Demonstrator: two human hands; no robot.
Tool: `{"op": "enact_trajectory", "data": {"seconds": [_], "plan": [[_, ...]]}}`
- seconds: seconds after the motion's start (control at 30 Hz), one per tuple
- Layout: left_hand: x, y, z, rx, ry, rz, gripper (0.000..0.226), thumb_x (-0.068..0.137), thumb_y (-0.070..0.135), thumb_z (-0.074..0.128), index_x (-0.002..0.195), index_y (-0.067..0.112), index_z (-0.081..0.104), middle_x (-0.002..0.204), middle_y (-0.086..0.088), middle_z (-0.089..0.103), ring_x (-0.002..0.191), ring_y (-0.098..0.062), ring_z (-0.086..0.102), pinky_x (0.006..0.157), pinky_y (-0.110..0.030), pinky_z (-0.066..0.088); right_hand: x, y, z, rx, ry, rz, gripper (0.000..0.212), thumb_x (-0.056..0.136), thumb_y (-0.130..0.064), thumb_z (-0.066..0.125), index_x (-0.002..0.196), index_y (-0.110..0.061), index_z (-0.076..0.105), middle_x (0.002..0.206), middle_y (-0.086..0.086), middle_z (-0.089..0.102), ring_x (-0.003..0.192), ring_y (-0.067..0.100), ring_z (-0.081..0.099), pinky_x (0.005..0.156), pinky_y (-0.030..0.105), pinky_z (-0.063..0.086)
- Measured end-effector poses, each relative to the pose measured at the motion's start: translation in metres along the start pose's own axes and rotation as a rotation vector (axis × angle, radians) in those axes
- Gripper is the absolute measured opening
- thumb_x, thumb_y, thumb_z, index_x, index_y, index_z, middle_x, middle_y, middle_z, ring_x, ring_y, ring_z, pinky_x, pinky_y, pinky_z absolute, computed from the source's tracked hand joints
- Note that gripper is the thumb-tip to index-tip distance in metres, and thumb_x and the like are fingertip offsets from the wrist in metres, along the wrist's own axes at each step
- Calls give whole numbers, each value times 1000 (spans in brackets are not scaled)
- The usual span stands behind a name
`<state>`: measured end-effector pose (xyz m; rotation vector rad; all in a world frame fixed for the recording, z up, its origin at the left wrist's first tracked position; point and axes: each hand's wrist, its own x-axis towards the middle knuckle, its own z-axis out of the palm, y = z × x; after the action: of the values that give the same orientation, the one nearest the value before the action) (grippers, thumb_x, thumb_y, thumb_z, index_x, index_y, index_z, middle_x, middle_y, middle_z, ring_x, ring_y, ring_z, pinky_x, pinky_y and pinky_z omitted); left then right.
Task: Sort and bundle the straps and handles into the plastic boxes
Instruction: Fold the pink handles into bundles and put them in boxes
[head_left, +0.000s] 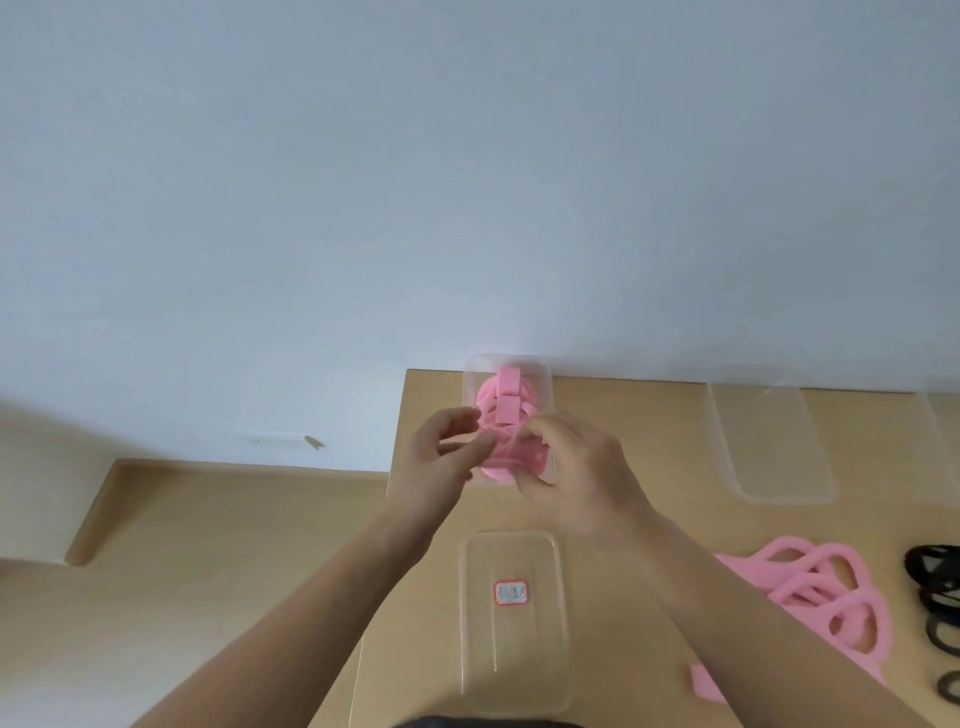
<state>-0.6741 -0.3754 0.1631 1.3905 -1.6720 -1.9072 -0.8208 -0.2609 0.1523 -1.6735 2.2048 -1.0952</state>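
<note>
A clear plastic box (540, 371) at the table's far edge holds bundled pink straps (506, 400). Both hands hover over its near end. My left hand (441, 457) has curled fingers with thumb and forefinger meeting at a pink strap. My right hand (576, 467) is curled over the pink straps at the box's near end and hides them there. A loose heap of pink straps (821, 587) lies on the table at the right. Black straps (935, 587) lie at the far right edge.
A clear lid (511, 670) with a red-bordered label lies on the wooden table (623, 415) near me. Another clear plastic box (769, 441) stands at the back right. The table's left edge drops to a lower wooden surface (208, 519).
</note>
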Motion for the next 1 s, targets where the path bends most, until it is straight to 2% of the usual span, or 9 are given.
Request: {"op": "enact_trajectory", "data": {"seconds": [0.13,0.23,0.37,0.47,0.6,0.73,0.87,0.93,1.0], "plan": [[23,-11,-8,215,230,-46,25,94,26,70,118,29,67,118,16,68,102,-5,66,77,-27,52,18,17,16,-108,-102,-21,38,70,-20,92,99,-9,70,93,4,74,74,28,68,61,27,48],[29,-20,-8,259,225,-72,24,94,22,70,115,32,66,116,18,67,99,-7,67,76,-29,56,22,23,28,-143,-211,-52,27,72,-14,88,90,-7,68,92,5,73,85,32,66,67,34,52],[30,-27,-2,277,216,-77,25,92,19,71,115,27,68,113,18,70,90,-8,70,81,-34,60,24,25,37,-141,-214,-8,17,74,-8,84,80,-5,68,89,7,74,88,33,65,72,39,55],[28,-28,1,291,202,-60,26,91,18,73,114,28,68,111,20,69,89,-8,70,80,-32,59,22,26,37,-185,-230,-15,9,86,-16,77,84,-7,75,104,6,73,96,32,64,81,39,52],[22,-26,-3,350,202,-22,30,92,20,73,120,26,69,108,24,67,96,-8,68,85,-32,56,21,20,32,-353,-230,-43,11,85,-28,79,84,-17,81,100,5,70,97,32,61,78,36,54],[9,-23,-8,403,179,31,31,92,23,74,123,26,68,118,16,68,102,-10,65,94,-38,56,13,20,36,-154,-365,136,17,88,-21,75,105,-25,76,127,-3,57,110,19,58,84,26,49],[-9,-23,-13,422,160,71,29,93,27,73,122,26,69,120,12,68,103,-10,64,95,-39,56,8,15,36,-1,-280,242,18,85,-18,78,102,-22,78,111,-12,62,87,7,52,73,17,41],[-18,-23,-15,437,149,92,28,94,27,73,122,26,69,120,11,68,103,-10,64,94,-38,55,5,8,31,59,-276,253,21,85,-13,75,92,-33,75,109,-28,62,87,-5,56,73,20,48],[-28,-23,-18,455,135,117,27,94,28,72,121,26,69,121,10,68,104,-11,63,94,-37,55,1,-1,23,19,-262,274,31,86,-14,70,96,-42,66,99,-39,57,85,-9,56,66,10,43]]}}
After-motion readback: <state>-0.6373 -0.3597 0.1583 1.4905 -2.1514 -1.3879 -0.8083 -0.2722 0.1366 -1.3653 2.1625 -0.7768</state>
